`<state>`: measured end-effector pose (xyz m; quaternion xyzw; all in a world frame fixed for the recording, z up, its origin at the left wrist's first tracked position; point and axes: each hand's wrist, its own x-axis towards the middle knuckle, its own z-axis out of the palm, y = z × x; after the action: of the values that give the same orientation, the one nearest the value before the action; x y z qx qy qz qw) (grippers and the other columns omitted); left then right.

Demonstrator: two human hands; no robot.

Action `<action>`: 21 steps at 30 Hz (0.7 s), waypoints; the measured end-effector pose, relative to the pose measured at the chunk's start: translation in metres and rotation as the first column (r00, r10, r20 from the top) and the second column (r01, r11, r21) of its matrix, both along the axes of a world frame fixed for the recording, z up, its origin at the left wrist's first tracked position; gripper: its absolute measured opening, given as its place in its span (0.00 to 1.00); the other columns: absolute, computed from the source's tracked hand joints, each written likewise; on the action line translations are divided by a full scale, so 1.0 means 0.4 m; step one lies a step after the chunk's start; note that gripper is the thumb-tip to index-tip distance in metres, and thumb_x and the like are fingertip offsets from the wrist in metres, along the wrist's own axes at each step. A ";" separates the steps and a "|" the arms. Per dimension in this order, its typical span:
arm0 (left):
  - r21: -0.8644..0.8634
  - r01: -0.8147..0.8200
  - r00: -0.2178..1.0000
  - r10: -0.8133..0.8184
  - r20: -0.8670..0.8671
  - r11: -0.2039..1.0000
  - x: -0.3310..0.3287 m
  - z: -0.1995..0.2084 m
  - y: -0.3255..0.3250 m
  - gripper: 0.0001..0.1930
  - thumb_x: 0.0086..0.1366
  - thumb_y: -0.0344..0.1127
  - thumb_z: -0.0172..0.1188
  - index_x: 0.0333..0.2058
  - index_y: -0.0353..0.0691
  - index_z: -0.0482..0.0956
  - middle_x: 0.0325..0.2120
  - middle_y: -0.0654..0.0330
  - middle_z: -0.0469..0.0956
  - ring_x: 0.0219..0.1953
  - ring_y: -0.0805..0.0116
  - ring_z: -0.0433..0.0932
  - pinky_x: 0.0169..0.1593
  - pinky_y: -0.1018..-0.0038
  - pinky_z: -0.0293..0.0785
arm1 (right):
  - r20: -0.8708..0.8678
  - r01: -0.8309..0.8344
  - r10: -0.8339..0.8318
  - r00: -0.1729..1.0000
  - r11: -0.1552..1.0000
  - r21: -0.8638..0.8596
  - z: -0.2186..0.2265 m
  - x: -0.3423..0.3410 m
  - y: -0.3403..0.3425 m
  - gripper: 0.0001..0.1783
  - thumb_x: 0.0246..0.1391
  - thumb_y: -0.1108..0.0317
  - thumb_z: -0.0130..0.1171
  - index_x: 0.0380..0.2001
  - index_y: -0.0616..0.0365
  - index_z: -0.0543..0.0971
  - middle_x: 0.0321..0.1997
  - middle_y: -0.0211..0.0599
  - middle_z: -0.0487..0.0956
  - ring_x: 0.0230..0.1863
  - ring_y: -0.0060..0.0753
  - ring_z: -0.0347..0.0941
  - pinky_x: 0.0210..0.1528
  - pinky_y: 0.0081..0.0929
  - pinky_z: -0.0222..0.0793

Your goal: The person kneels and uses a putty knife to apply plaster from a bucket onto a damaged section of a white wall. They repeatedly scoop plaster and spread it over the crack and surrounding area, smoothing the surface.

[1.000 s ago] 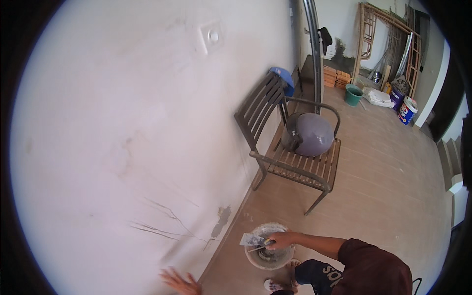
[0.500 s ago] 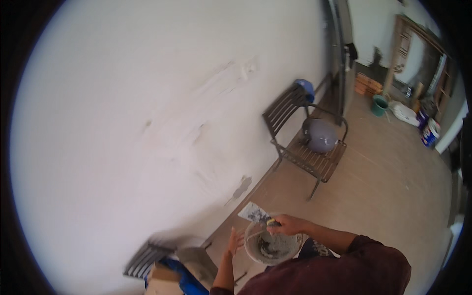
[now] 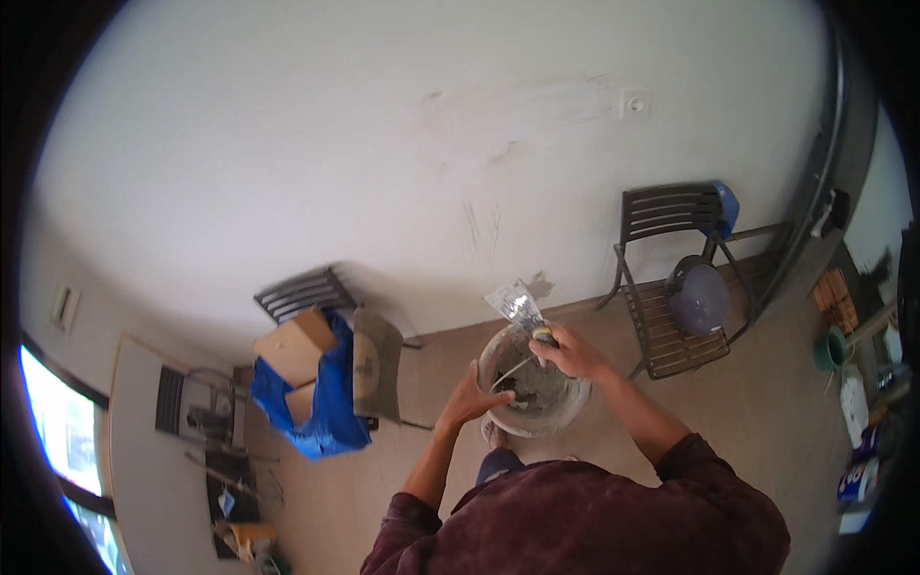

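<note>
My right hand is closed round the handle of a putty knife. Its wide blade, smeared with grey paste, points up and left over the far rim of a round bucket. Inside the bucket lies grey, mortar-like paste, crusted along the walls. At the bucket's left rim is my left hand, its thumb over the inside and its fingers along the edge. A thin pale strip, perhaps the bucket's handle, crosses the opening near that thumb. Beyond the blade, the white wall has a bare grey patch low down.
On the right, a slatted metal chair bears a grey rounded helmet-like object and a blue cap. Another chair on the left stands by a blue bag with cardboard. A wall socket sits above.
The view has swung left, bringing the left chair and bag fully in. My left hand, spread beside the bucket before, has come onto its rim. The putty knife stays in my right hand.
</note>
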<state>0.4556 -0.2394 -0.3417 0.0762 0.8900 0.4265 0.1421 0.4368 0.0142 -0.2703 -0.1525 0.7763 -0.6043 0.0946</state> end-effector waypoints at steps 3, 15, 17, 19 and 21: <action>-0.126 -0.235 0.969 0.242 0.048 0.964 0.090 0.065 0.056 0.49 0.44 0.65 0.64 0.51 0.25 0.63 0.44 0.37 0.73 0.50 0.46 0.72 0.51 0.59 0.67 | -0.044 -0.065 0.075 0.996 0.977 0.201 0.045 0.012 -0.016 0.20 0.54 0.50 0.53 0.29 0.59 0.75 0.20 0.33 0.74 0.25 0.29 0.71 0.30 0.29 0.64; -0.539 -0.441 0.864 0.502 -0.038 0.718 0.380 -0.044 -0.043 0.36 0.59 0.65 0.46 0.42 0.29 0.68 0.38 0.38 0.75 0.41 0.41 0.75 0.45 0.53 0.70 | 0.036 -0.075 0.069 0.997 0.971 0.228 -0.204 0.146 -0.033 0.18 0.54 0.55 0.53 0.20 0.58 0.70 0.16 0.27 0.68 0.20 0.19 0.61 0.23 0.30 0.58; -0.526 -0.501 0.840 0.531 -0.107 0.687 0.489 -0.113 -0.096 0.35 0.61 0.64 0.45 0.42 0.29 0.67 0.37 0.39 0.76 0.40 0.40 0.76 0.44 0.53 0.70 | 0.241 -0.009 -0.015 0.970 0.995 0.095 -0.259 0.230 0.001 0.12 0.56 0.61 0.53 0.22 0.56 0.72 0.18 0.25 0.71 0.19 0.17 0.66 0.21 0.20 0.62; -0.473 -0.544 0.793 0.609 -0.020 0.693 0.591 -0.134 -0.136 0.32 0.62 0.61 0.46 0.43 0.30 0.67 0.38 0.39 0.75 0.42 0.41 0.75 0.45 0.54 0.70 | 0.251 -0.032 -0.057 0.966 0.941 0.338 -0.382 0.299 0.115 0.12 0.56 0.61 0.53 0.26 0.59 0.72 0.18 0.27 0.71 0.16 0.21 0.68 0.18 0.25 0.65; -0.450 -0.621 0.722 0.692 -0.009 0.642 0.709 -0.189 -0.179 0.30 0.62 0.59 0.47 0.43 0.31 0.67 0.39 0.40 0.74 0.43 0.42 0.74 0.45 0.55 0.69 | 0.392 0.018 -0.164 0.905 0.936 0.350 -0.525 0.419 0.243 0.12 0.56 0.61 0.53 0.31 0.60 0.72 0.18 0.31 0.72 0.14 0.27 0.69 0.13 0.28 0.66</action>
<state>0.7392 -0.3109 -0.4175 -0.3208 0.9114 0.2500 0.0627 0.6044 0.1112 -0.4804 0.0349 0.8368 -0.4841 0.2533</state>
